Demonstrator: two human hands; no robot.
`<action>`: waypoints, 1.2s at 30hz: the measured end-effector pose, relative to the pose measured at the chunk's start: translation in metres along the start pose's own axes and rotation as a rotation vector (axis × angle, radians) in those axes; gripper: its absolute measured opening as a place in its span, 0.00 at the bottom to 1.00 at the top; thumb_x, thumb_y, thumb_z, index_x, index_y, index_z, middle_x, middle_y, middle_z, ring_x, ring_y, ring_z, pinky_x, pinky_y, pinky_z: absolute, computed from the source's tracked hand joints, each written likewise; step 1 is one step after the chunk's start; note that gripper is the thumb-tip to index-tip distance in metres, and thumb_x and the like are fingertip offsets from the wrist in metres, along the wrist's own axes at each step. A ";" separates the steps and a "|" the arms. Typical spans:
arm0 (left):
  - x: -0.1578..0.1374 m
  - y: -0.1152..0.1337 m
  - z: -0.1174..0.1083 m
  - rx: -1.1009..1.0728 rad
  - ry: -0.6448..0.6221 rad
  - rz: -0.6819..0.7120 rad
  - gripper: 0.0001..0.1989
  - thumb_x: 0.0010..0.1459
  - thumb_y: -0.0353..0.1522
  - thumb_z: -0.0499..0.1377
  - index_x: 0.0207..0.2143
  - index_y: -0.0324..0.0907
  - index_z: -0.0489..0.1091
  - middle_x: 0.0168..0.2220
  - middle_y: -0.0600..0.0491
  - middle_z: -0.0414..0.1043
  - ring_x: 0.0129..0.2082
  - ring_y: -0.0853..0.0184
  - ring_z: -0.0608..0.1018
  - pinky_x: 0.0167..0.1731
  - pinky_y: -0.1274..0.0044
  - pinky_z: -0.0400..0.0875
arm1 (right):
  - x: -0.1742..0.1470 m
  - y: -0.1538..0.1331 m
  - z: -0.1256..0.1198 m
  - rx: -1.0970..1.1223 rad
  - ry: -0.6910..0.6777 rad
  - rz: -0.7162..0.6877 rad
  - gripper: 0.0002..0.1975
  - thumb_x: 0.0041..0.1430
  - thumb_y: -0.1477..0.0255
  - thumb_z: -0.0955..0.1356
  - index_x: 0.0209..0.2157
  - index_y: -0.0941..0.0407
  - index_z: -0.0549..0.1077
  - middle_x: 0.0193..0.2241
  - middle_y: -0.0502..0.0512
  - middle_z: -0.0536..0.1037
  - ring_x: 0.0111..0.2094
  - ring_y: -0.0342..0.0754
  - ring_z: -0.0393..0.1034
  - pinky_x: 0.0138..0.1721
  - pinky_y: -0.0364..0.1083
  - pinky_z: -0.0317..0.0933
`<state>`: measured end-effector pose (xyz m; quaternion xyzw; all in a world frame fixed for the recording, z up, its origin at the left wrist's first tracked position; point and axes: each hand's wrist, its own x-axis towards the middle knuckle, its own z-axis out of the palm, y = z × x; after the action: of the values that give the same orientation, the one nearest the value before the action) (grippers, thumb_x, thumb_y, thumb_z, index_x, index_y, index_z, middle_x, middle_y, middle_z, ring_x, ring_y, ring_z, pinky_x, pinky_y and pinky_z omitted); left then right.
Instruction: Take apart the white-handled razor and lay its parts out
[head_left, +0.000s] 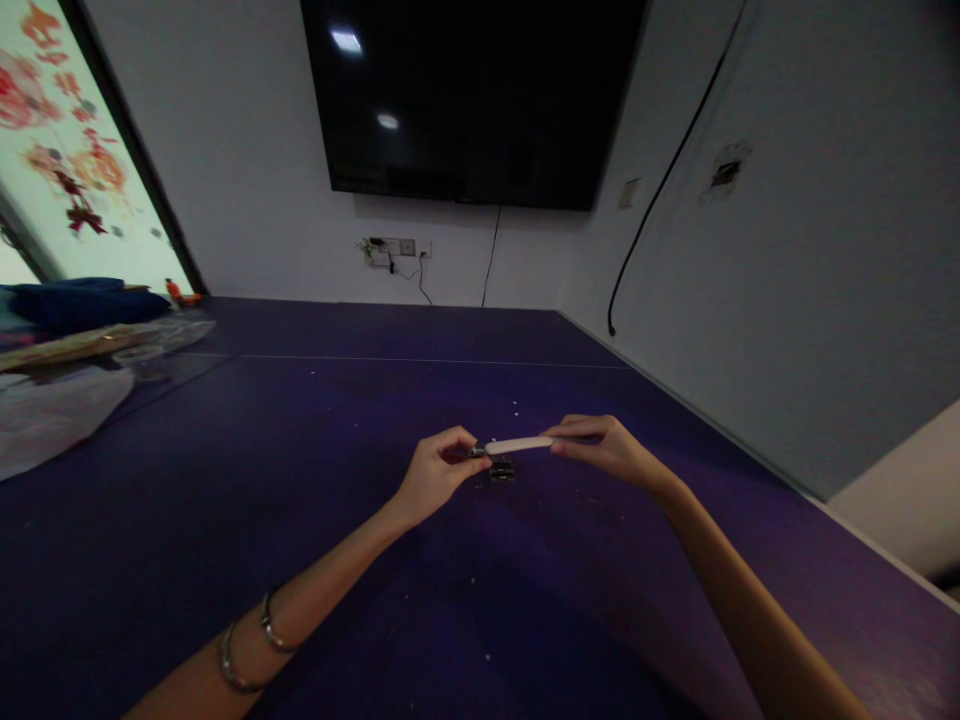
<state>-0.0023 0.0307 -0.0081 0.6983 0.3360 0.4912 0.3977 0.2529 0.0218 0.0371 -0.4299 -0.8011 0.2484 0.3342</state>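
So in the head view, both hands are up over a purple surface (420, 640), with a pale stick (519, 445) stretched between the two sets of fingers. The left hand (439, 470) is pinching a small metal bit (478, 451) right at the stick's near end, thumb below, finger on top. The right hand (604, 445) has the other end nipped between thumb and fingertips. Can't really tell whether the metal bit is attached to the stick or only touching it.

My two cents: hold the bit firm with the left fingers and let the right ones do the fine adjusting, keeping both pinches in line so the stick doesn't get bent sideways. Go easy, it looks slim and might flex. Also watch the little dark block (502, 470) just under the left fingertips, a dropped hand could knock it. There are some white specks (515, 408) just beyond the stick too, so a tiny dropped piece could be annoying to find.
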 end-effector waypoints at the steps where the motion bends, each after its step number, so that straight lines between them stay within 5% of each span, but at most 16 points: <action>1: 0.000 0.000 0.000 -0.007 -0.004 0.000 0.06 0.46 0.29 0.64 0.25 0.39 0.69 0.24 0.57 0.69 0.25 0.72 0.71 0.27 0.80 0.64 | 0.000 -0.001 0.000 -0.002 -0.013 -0.008 0.16 0.53 0.60 0.67 0.39 0.54 0.78 0.29 0.54 0.74 0.30 0.45 0.65 0.29 0.44 0.56; 20: -0.003 0.003 0.003 -0.027 -0.030 -0.024 0.07 0.46 0.31 0.64 0.25 0.39 0.67 0.26 0.55 0.71 0.27 0.71 0.73 0.31 0.78 0.67 | 0.001 0.005 0.002 0.009 0.041 -0.006 0.15 0.53 0.60 0.68 0.38 0.54 0.78 0.29 0.54 0.74 0.29 0.44 0.64 0.28 0.43 0.56; 25: -0.004 0.004 0.002 0.014 -0.039 0.013 0.05 0.46 0.30 0.64 0.25 0.39 0.69 0.25 0.56 0.71 0.27 0.71 0.73 0.30 0.78 0.67 | -0.001 -0.003 0.003 0.000 -0.034 -0.040 0.14 0.54 0.62 0.68 0.40 0.53 0.77 0.27 0.52 0.72 0.28 0.43 0.63 0.27 0.43 0.54; 30: -0.004 0.007 0.004 -0.011 -0.030 -0.020 0.07 0.45 0.29 0.64 0.24 0.39 0.68 0.26 0.56 0.72 0.28 0.70 0.74 0.32 0.77 0.68 | -0.001 -0.009 0.003 -0.026 0.064 -0.026 0.14 0.53 0.62 0.68 0.39 0.53 0.78 0.27 0.53 0.73 0.27 0.43 0.62 0.27 0.43 0.54; 36: -0.005 0.013 0.003 0.055 -0.039 0.024 0.04 0.46 0.27 0.63 0.25 0.39 0.70 0.23 0.57 0.70 0.25 0.72 0.72 0.29 0.79 0.66 | -0.002 -0.016 0.003 -0.032 -0.003 -0.067 0.14 0.54 0.62 0.67 0.40 0.53 0.78 0.28 0.53 0.74 0.29 0.44 0.65 0.29 0.43 0.56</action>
<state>0.0003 0.0200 0.0007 0.7224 0.3330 0.4728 0.3791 0.2431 0.0113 0.0455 -0.4076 -0.8196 0.2248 0.3341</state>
